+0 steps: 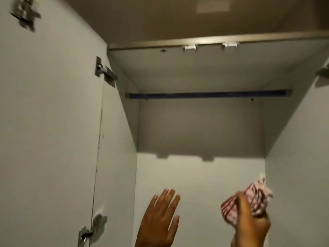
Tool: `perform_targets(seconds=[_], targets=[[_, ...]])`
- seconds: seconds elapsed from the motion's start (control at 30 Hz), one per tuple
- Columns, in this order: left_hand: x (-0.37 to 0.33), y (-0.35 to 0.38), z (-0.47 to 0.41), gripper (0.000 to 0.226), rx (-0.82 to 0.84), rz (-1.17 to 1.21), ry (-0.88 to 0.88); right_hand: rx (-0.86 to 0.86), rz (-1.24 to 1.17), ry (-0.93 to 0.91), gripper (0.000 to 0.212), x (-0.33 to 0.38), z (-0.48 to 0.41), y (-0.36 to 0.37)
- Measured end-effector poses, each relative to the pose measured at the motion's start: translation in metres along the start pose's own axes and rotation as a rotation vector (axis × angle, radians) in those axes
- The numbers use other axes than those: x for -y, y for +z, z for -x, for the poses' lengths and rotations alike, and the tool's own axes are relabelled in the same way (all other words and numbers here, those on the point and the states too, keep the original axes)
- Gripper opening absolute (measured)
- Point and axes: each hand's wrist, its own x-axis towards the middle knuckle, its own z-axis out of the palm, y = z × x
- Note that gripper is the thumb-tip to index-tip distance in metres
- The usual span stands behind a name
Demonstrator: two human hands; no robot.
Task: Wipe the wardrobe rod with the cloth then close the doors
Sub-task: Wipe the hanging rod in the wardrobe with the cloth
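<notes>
My right hand (249,218) is bunched around the cloth (249,198), fingers curled tight on it. My left hand (158,220) is raised beside it, palm flat, fingers spread, holding nothing. The rod (208,95) lies well above both hands and deeper in the wardrobe, its long axis running level from left wall to right. The cloth hand sits below the rod's right half, so I judge it the nearer one: the reach goes up and inward, then sideways along the bar. The left door (49,122) stands open.
</notes>
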Motion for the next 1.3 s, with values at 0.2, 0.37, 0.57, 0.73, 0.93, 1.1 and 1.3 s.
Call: perform_targets(seconds=[0.2,0.37,0.57,0.73,0.93,1.1,1.3], targets=[[0.057,-0.071,-0.147,0.069,-0.347,-0.056,-0.090,0.222,0.071,-0.684,0.040,0.090,-0.078,0.193],[0.083,-0.122,-0.253,0.077,-0.413,-0.110,-0.162,0.308,0.847,-1.266,0.018,0.131,-0.141,0.280],[0.098,-0.150,-0.312,0.075,-0.329,-0.227,-0.246,0.756,1.441,-1.027,0.070,0.120,-0.167,0.304],[0.117,-0.153,-0.319,0.078,-0.230,-0.297,-0.300,0.857,1.371,-1.014,0.066,0.101,-0.168,0.326],[0.124,-0.157,-0.327,0.092,-0.154,-0.304,-0.329,0.839,1.359,-1.285,0.082,0.106,-0.124,0.390],[0.108,-0.157,-0.343,0.086,-0.132,-0.336,-0.343,0.821,1.343,-1.468,0.063,0.077,-0.101,0.406],[0.086,-0.150,-0.356,0.074,-0.242,-0.360,-0.382,0.744,1.347,-1.492,0.056,0.097,-0.162,0.371]])
